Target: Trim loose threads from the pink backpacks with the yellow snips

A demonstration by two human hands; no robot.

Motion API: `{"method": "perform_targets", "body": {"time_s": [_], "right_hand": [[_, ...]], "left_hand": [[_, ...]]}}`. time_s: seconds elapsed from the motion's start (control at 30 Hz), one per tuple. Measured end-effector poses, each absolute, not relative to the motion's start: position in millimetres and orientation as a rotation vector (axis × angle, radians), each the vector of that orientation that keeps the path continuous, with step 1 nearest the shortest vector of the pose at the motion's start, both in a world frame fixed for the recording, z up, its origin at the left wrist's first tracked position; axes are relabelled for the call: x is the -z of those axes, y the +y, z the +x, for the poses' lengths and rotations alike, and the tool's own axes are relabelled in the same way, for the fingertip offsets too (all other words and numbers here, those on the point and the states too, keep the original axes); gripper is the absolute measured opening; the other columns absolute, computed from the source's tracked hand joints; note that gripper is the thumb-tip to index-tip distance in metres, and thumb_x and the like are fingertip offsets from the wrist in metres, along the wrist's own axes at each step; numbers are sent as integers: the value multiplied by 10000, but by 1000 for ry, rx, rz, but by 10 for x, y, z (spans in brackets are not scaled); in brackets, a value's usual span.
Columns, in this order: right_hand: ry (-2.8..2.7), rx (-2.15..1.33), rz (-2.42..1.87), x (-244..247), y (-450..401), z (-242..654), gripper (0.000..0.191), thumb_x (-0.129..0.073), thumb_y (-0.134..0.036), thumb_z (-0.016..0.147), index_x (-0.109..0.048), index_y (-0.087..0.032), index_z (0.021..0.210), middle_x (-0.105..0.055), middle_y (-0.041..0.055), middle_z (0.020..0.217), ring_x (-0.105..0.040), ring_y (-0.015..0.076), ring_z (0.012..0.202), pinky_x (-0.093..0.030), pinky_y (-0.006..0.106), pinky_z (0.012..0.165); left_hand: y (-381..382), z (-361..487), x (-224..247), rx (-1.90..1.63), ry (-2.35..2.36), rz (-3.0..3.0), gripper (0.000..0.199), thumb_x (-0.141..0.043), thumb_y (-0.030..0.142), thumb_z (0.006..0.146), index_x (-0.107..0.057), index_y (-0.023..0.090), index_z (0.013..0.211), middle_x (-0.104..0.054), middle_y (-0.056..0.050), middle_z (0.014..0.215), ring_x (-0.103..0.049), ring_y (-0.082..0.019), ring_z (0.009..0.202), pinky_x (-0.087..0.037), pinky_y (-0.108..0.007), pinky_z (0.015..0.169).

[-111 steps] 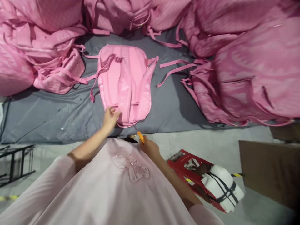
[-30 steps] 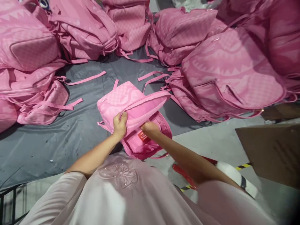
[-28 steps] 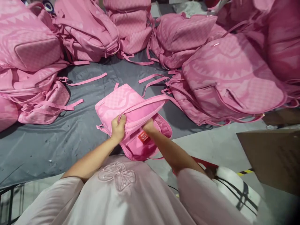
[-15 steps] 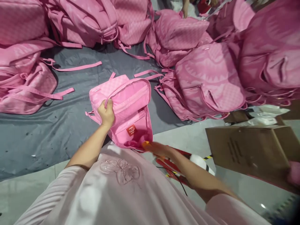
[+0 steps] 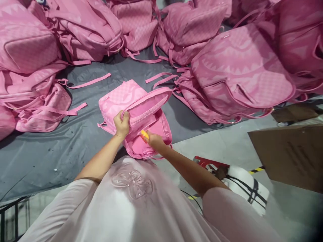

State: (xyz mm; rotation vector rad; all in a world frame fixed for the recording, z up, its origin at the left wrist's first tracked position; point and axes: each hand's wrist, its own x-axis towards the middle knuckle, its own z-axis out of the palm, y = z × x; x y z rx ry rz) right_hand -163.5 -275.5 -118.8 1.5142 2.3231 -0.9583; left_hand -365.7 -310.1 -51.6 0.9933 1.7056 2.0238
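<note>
A small pink backpack lies unzipped in front of me, its flap lifted and its inside showing. My left hand is closed on the edge of that flap, thumb on top. Over the opening, my right hand is closed around a small yellow and orange object. Most of that object is hidden by the fingers, so its kind cannot be made out. The right hand is above the bag's inside; whether it touches the lining is unclear.
Several larger pink backpacks, one close on the right, line the far side of the grey-covered table. Loose straps trail over the cover. Beyond the table's edge stand a cardboard box and a white rounded object with black bands.
My right hand has moved up and left, from the bag's near right edge to over its opening, with the yellow object. The flap now tilts differently in my left hand. The view has shifted.
</note>
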Motion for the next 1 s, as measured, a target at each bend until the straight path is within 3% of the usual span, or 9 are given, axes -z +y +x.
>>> {"method": "perform_targets", "body": {"time_s": [0.07, 0.13, 0.27, 0.43, 0.57, 0.67, 0.8, 0.9, 1.0], "right_hand": [[2372, 913, 1390, 1270, -2778, -1780, 313, -687, -260, 844, -648, -181, 1145, -719, 99, 924, -665, 223, 964, -464, 259, 844], [2368, 844, 1409, 1326, -2728, -1841, 349, -676, -225, 854, -621, -176, 1195, -715, 117, 1013, -661, 229, 1019, -453, 266, 872], [2246, 600, 1736, 1416, -2592, -1830, 460, -326, -304, 1042, -391, -50, 1420, -664, 234, 1112, -675, 277, 999, -467, 330, 797], [2393, 605, 1637, 1498, -2682, -1782, 469, -387, -408, 1036, -427, -126, 1408, -696, 163, 1096, -685, 243, 989, -443, 279, 783], [2325, 596, 1757, 1479, -2734, -1771, 487, -246, -384, 1062, -411, -87, 1411, -709, 174, 1060, -701, 253, 925, -437, 290, 727], [2427, 666, 1559, 1441, -2776, -1765, 454, -385, -465, 1033, -483, -177, 1369, -729, 101, 1032, -703, 230, 935, -429, 259, 733], [2459, 646, 1388, 1340, -2811, -1730, 446, -402, -419, 1036, -492, -142, 1375, -732, 127, 1020, -704, 248, 932, -434, 267, 730], [2413, 752, 1279, 1149, -2698, -1702, 451, -533, -422, 988, -533, -148, 1346, -733, 124, 1012, -698, 244, 906, -440, 261, 705], [2298, 1044, 1337, 869, -2373, -1705, 341, -714, -384, 873, -661, -150, 1115, -731, 88, 897, -670, 197, 778, -437, 234, 631]], "left_hand": [[-3085, -3667, 509, -2023, 1689, 1048, 594, -537, 695, 879, -395, 201, 580, -329, 49, 529, -308, -89, 506, -262, -262, 510], [-3075, -3699, 504, -2030, 1688, 1079, 588, -534, 687, 885, -403, 200, 583, -339, 46, 528, -318, -89, 503, -269, -259, 509], [-3072, -3798, 483, -2054, 1743, 1119, 615, -515, 721, 874, -390, 204, 568, -335, 42, 521, -320, -91, 495, -274, -261, 504], [-3017, -3904, 458, -2043, 1758, 1197, 630, -522, 742, 856, -399, 205, 550, -355, 33, 513, -342, -96, 491, -291, -267, 509], [-2948, -3940, 485, -2009, 1753, 1231, 615, -533, 735, 851, -444, 204, 555, -390, 26, 514, -364, -104, 496, -311, -271, 526], [-2889, -3962, 491, -2011, 1784, 1258, 623, -536, 749, 837, -450, 204, 548, -392, 27, 509, -362, -105, 492, -305, -270, 524], [-2862, -3986, 385, -1947, 1958, 1350, 523, -531, 668, 890, -543, 198, 661, -473, 17, 575, -438, -120, 548, -366, -258, 586], [-3068, -3888, 271, -1849, 2175, 1487, 368, -590, 553, 895, -629, 188, 868, -621, -47, 799, -590, -179, 795, -463, -291, 778], [-3504, -3522, 260, -1466, 2229, 1632, 271, -596, 459, 895, -658, 202, 837, -646, -73, 867, -620, -212, 909, -516, -326, 838]]}}
